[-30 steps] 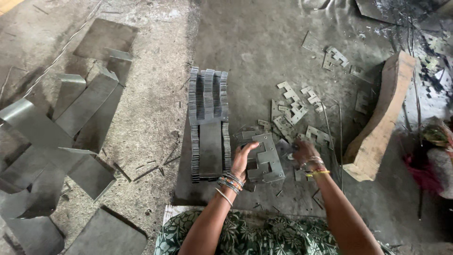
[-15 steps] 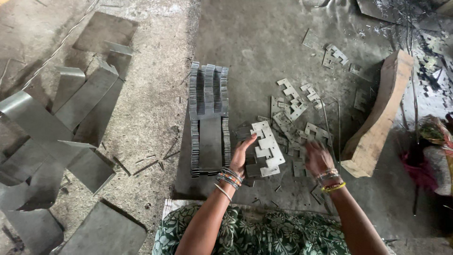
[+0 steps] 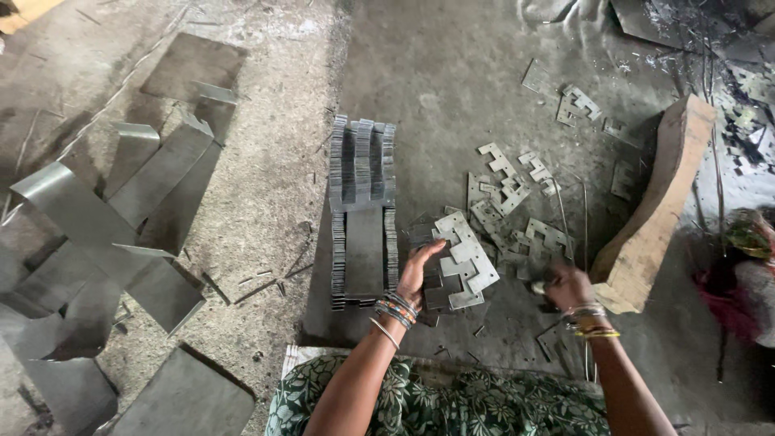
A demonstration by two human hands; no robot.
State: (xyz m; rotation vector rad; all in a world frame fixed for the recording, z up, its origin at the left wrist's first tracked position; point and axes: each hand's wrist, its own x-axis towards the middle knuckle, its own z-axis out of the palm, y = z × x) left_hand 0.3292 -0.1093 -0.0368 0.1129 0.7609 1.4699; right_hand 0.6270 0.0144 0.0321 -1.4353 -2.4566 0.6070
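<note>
While the left hand (image 3: pixel 420 270) holds a small fanned batch of flat stamped metal plates (image 3: pixel 462 260), fingers curled round their near edge, the right hand (image 3: pixel 567 284) sits closed-ish on the floor just right of that grip, prob on one loose piece, can't tell tbh. More loose plates (image 3: pixel 504 182) lie beyond the grip, w/ the neat stacked pile (image 3: pixel 362 211) to its left. Thin, stiff, light, prob sharp-edged and slidey, so pinch across the flat faces.

1. The floor (image 3: pixel 452 73) is grey concrete, dusty and scratched.
2. On the left lie large bent metal sheets (image 3: pixel 121 210).
3. On the right rests a thick wooden block (image 3: pixel 658 210).
4. The light is dim.
</note>
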